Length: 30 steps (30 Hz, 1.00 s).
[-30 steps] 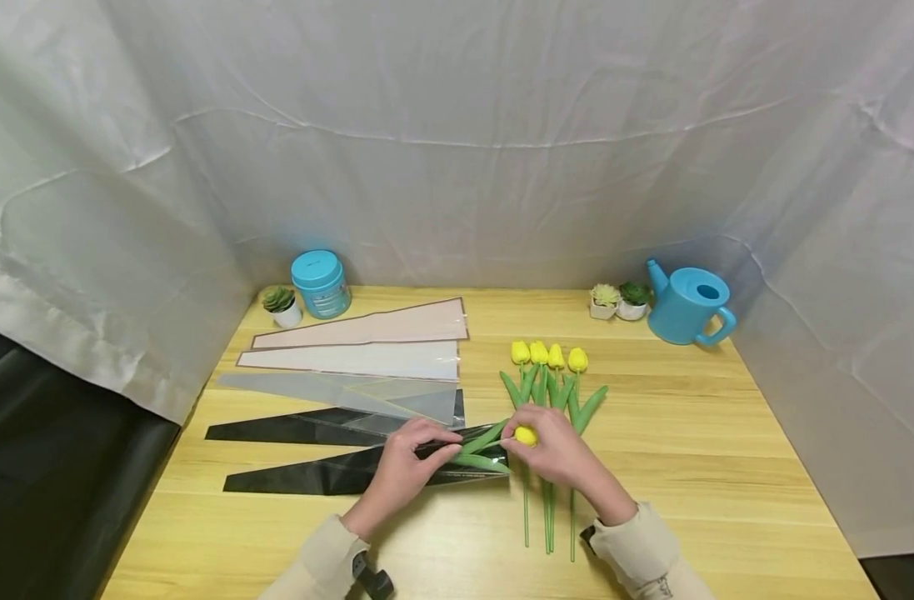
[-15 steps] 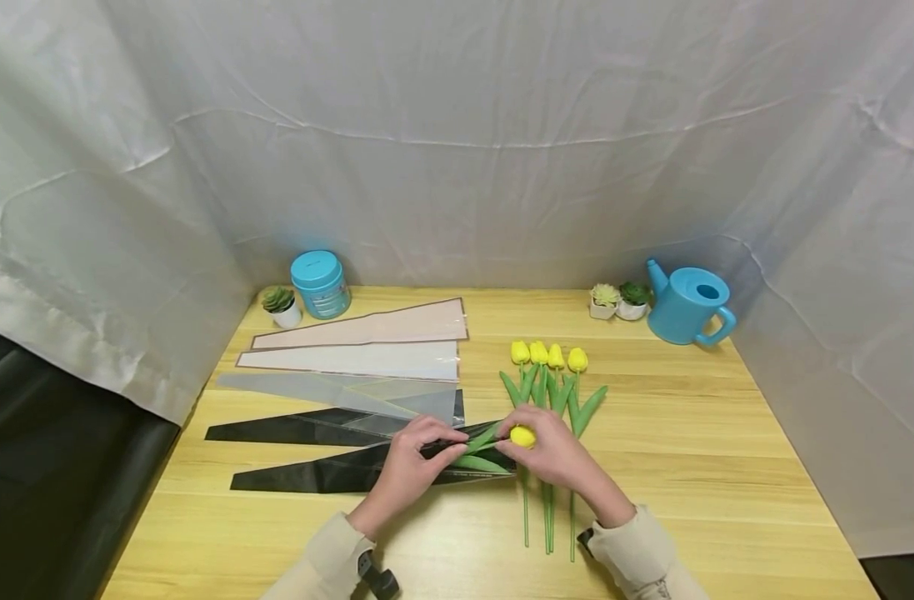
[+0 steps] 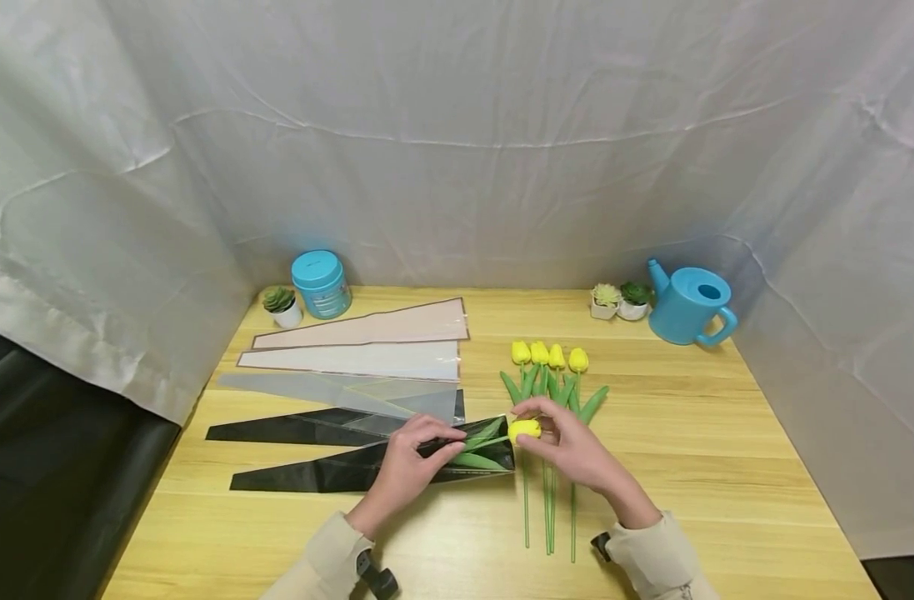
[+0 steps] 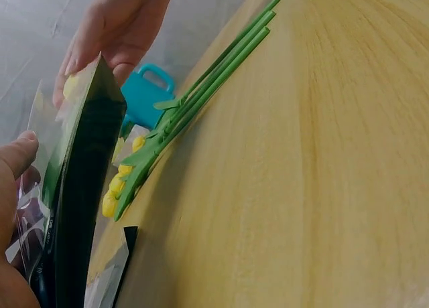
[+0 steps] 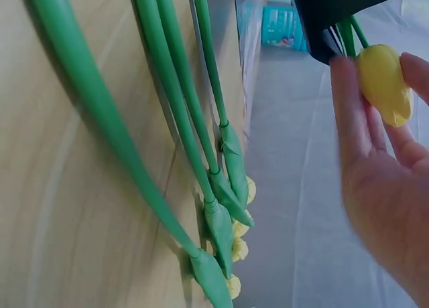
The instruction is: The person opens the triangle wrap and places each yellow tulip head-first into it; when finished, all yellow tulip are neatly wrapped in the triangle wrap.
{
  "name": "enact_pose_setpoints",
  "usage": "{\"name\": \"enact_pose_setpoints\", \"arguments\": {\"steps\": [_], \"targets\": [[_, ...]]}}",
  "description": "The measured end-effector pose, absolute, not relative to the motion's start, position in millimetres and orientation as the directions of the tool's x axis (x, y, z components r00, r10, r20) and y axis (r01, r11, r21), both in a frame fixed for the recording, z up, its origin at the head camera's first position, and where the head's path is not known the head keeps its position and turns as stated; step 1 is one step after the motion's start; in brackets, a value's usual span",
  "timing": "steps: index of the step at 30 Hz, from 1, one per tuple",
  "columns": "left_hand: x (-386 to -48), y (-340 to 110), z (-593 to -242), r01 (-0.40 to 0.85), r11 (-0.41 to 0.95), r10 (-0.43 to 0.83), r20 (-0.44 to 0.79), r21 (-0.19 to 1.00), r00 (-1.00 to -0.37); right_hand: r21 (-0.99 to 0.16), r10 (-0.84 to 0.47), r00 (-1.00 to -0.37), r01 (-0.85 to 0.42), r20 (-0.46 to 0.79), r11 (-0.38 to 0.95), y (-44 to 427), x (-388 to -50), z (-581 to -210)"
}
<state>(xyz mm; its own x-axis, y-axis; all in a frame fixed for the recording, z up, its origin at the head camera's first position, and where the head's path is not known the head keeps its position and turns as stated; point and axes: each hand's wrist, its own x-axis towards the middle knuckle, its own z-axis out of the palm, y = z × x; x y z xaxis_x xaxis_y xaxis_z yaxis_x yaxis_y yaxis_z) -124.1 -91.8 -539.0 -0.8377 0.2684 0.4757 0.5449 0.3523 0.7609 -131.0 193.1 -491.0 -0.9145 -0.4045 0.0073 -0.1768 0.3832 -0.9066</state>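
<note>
L fingers (image 3: 434,431) pinch 1 blk sleeve (image 3: 342,472), R fingers (image 3: 544,407) 1 tulip (image 3: 522,430) nr 4 tulips (image 3: 556,357).

I see the head camera up high, looking forward and down at most of the table (image 3: 726,467). The left wrist camera is low and tipped, close by the black wrapper (image 4: 87,194), facing the blue watering can (image 4: 142,102). The right one is tipped too, near the yellow flower (image 5: 383,80), facing the blue tub (image 5: 281,27). Both wrist views share the right hand (image 5: 382,157) and lying tulips (image 4: 142,157).
</note>
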Motion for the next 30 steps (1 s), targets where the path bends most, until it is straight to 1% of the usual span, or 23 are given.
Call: {"name": "enact_pose_setpoints", "arguments": {"steps": [4,9,16,22,25,30], "targets": [[-124.2,-91.8,-539.4,0.550,0.348,0.268,0.482,0.759,-0.834,-0.918,-0.360,-0.933,-0.133,-0.012,0.375,193.6,-130.4,-489.7],[-125.2,-92.0,-540.1,0.559,0.343,0.267,0.492,0.755,-0.828,-0.931,-0.357,-0.934,-0.115,-0.018,0.348,195.8,-130.1,-489.6],[-125.0,-92.0,-538.9,0.528,0.342,0.264,0.460,0.777,-0.848,-0.937,-0.372,-0.928,-0.163,0.039,0.308,200.4,-131.3,-495.1],[-124.8,-91.2,-538.9,0.545,0.335,0.267,0.477,0.768,-0.837,-0.933,-0.391,-0.917,-0.209,0.082,0.294,199.8,-131.6,-496.3],[-125.0,-90.7,-539.5,0.552,0.326,0.267,0.485,0.767,-0.833,-0.933,-0.395,-0.915,-0.211,0.084,0.292,197.7,-131.9,-496.4],[-125.2,-90.1,-540.1,0.567,0.326,0.271,0.500,0.756,-0.823,-0.934,-0.388,-0.920,-0.182,0.051,0.308,194.0,-131.2,-496.4]]}}
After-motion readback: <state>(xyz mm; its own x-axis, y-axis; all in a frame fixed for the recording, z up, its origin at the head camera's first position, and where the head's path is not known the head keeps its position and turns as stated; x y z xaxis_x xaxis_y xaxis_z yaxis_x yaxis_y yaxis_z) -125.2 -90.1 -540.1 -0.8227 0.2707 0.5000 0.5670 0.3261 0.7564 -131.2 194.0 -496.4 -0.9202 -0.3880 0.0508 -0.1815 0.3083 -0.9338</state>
